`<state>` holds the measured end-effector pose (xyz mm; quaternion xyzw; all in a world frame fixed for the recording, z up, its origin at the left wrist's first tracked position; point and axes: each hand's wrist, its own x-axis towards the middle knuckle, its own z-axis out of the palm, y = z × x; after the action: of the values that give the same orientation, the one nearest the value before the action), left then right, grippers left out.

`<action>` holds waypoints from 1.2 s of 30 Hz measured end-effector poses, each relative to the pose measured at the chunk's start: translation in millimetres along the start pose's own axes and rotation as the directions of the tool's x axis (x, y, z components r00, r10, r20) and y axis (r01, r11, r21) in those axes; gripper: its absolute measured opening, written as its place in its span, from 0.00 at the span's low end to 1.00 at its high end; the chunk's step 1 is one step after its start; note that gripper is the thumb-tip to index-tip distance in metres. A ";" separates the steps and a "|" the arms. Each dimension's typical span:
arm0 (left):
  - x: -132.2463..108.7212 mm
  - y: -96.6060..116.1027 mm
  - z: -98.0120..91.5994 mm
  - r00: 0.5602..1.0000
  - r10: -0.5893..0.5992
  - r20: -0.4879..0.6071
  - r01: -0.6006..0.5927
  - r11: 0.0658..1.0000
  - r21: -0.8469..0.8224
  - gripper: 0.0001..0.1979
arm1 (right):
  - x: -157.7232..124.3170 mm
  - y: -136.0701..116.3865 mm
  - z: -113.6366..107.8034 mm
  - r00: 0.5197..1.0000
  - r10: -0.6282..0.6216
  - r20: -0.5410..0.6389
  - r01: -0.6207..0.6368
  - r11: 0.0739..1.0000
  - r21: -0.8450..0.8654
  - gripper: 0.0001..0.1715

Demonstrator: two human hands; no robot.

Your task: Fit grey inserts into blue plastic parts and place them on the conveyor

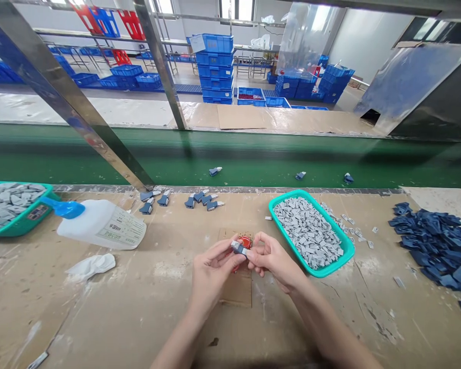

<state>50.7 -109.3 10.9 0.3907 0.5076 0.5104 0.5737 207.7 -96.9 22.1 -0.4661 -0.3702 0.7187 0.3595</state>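
Note:
My left hand (214,269) is closed, pinching a small dark blue and light grey plastic part (238,248) between thumb and fingers. At the part's right end, the thumb and fingertips of my right hand (271,259) are pinched together; a small pale piece shows at their tips, and I cannot tell if it is separate from the part. Just behind the fingers is a round red object (246,241), partly hidden, on a piece of cardboard (236,293). To the right, a teal basket (349,252) holds many small grey plastic pieces (309,233).
Several blue-and-grey parts (211,205) lie along the back edge, others on the green conveyor belt (253,164). A white bottle (105,223) with a blue cap lies at left beside a crumpled tissue (94,266) and another teal basket (34,218). Dark blue pieces (441,251) are heaped at right.

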 end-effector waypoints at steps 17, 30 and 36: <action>102.3 26.6 -31.7 0.913 0.403 0.062 -0.299 0.559 0.773 0.23 | -5.9 -27.7 -51.3 0.831 -0.429 -0.354 0.062 0.704 -0.708 0.18; 283.0 46.8 -85.5 0.946 0.322 0.024 -0.063 0.110 0.992 0.18 | 2.9 -19.8 -128.3 0.789 -0.459 -0.409 -0.281 0.322 -0.904 0.09; 289.5 40.9 -90.2 0.952 0.298 0.064 -0.074 0.021 0.997 0.15 | -4.0 -29.2 -124.5 0.726 -0.496 -0.477 -0.275 0.427 -0.862 0.08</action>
<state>-56.1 175.9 -18.9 0.6964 0.7068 0.1206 0.0306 330.4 -62.2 12.7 -0.7803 -0.5667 0.1564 0.2135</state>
